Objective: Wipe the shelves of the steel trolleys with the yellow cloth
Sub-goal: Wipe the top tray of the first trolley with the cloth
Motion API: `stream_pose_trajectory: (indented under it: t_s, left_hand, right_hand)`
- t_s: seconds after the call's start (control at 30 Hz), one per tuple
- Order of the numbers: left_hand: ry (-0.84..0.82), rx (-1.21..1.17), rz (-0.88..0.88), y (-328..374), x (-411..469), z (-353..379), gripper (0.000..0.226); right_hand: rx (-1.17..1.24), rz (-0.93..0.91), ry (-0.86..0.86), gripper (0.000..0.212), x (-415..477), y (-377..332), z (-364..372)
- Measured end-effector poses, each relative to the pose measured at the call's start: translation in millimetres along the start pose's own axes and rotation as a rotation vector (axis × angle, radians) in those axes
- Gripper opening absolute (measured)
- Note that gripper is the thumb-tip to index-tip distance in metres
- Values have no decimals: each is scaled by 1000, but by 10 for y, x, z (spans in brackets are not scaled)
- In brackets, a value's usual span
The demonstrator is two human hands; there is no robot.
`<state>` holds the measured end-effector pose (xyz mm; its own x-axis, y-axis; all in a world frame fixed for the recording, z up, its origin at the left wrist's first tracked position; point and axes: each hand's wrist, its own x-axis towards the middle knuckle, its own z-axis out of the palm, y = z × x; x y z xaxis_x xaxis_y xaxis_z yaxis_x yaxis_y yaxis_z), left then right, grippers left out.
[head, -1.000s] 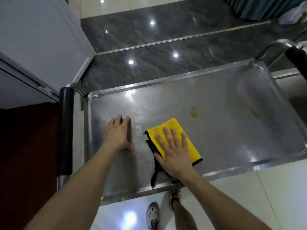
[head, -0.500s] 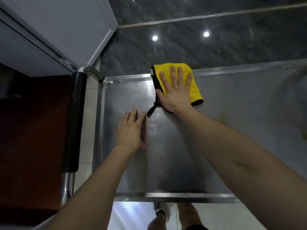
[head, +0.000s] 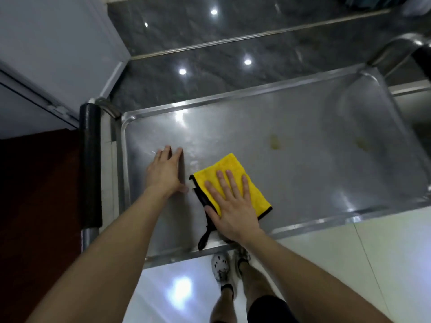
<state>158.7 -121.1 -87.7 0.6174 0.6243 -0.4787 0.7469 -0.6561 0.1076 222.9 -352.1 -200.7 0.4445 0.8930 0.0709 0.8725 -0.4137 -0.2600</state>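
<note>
The steel shelf [head: 303, 173] lies bare to the right of the yellow cloth [head: 235, 180], apart from two yellowish stains [head: 274, 142], as far as its raised rim. On the left, the left hand [head: 164, 173] rests flat just beside the cloth, and the black-wrapped trolley handle [head: 90, 166] borders that end.

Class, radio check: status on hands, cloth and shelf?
Left hand flat on steel trolley shelf. Right hand flat on folded yellow cloth. Two yellowish stains ahead.
</note>
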Motion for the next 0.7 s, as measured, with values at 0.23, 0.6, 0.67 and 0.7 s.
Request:
stream_pose_trajectory:
  t_s: [0.23,0.6,0.67,0.7]
  left_hand:
    - [25,181,-43,153,-151,-123,142]
    - [-57,123,40,1659,-146,-143,144]
    - [-88,106,-5,1767,-64,-147,144]
    - [-100,102,-12,1776,-26,-143,145]
  right_hand:
    - [-110,222,-30,69,-768,790,-355]
    - [-91,417,27,83,-857,1243,-419]
    - [-78,394,48,83,-789,1416,-428]
    - [-79,384,53,83,-714,1545,-451]
